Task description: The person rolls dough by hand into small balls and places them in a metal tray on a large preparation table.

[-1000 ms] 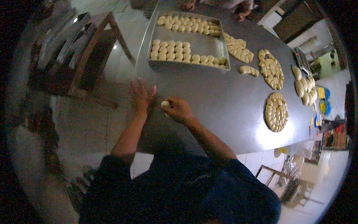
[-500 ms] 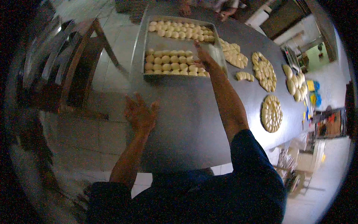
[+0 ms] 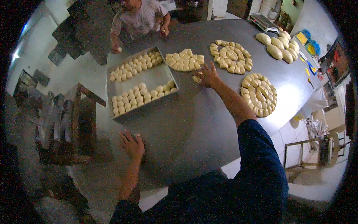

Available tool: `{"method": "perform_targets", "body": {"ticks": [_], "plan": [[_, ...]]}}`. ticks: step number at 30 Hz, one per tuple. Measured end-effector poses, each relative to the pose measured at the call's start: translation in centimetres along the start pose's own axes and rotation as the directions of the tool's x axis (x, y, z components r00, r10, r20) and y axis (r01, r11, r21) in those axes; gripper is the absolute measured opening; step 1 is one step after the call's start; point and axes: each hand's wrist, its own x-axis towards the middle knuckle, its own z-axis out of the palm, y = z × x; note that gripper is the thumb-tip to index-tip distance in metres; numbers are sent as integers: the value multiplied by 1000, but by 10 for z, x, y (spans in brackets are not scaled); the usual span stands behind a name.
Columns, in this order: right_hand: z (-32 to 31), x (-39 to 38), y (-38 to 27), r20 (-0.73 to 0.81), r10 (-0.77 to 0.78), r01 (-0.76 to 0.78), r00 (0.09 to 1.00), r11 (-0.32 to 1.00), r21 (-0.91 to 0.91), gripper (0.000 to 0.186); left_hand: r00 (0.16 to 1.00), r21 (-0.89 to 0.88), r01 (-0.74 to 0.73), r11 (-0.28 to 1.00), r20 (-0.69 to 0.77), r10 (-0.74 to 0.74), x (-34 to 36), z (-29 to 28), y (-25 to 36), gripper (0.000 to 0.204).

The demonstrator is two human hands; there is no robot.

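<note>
My left hand (image 3: 133, 146) rests open on the steel table (image 3: 186, 127), fingers spread, near the tray's lower-left end. My right hand (image 3: 208, 76) reaches out with fingers apart, touching or just over a small group of cut dough pieces (image 3: 197, 78). Beside it are a fan of cut dough (image 3: 184, 59) and two round clusters of dough pieces (image 3: 231, 56) (image 3: 258, 95). To the left, a metal tray (image 3: 168, 72) holds rows of round dough balls (image 3: 130, 97) in two blocks, with bare metal between them.
A co-worker (image 3: 140, 18) stands across the table, holding small pale lumps. A scale (image 3: 263, 22), oval dough loaves (image 3: 275, 52) and yellow-blue items (image 3: 309, 41) lie at the back right. A wooden rack (image 3: 74, 123) with pans stands left; a metal frame (image 3: 298, 143) is right.
The view has swung up, showing more of the co-worker. My right hand went from holding a dough ball to over the tray, then moved right to the cut pieces, without that ball.
</note>
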Motion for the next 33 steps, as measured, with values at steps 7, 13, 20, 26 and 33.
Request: {"method": "perform_targets", "body": {"ticks": [7,13,20,26,33], "plan": [[50,-48,-83,-112,157,-100,981,910,401,54,1000,-120,11,993,-5,-12,-19,-25,17,77],[-57,-186,-228,-376,-132,359,917,680,639,53,932,-663,230,713,361,35,-60,-40,87,61],[-38,-289,-136,-110,-310,322,944,803,502,61,753,-405,-561,722,112,648,-132,-31,-91,43],[-48,-212,-234,43,150,-154,988,892,426,45,678,-472,-648,598,2,735,-123,-52,24,32],[-26,-258,-150,-28,112,-88,993,891,445,28,628,-375,-740,558,-88,774,-25,-53,-16,30]]}}
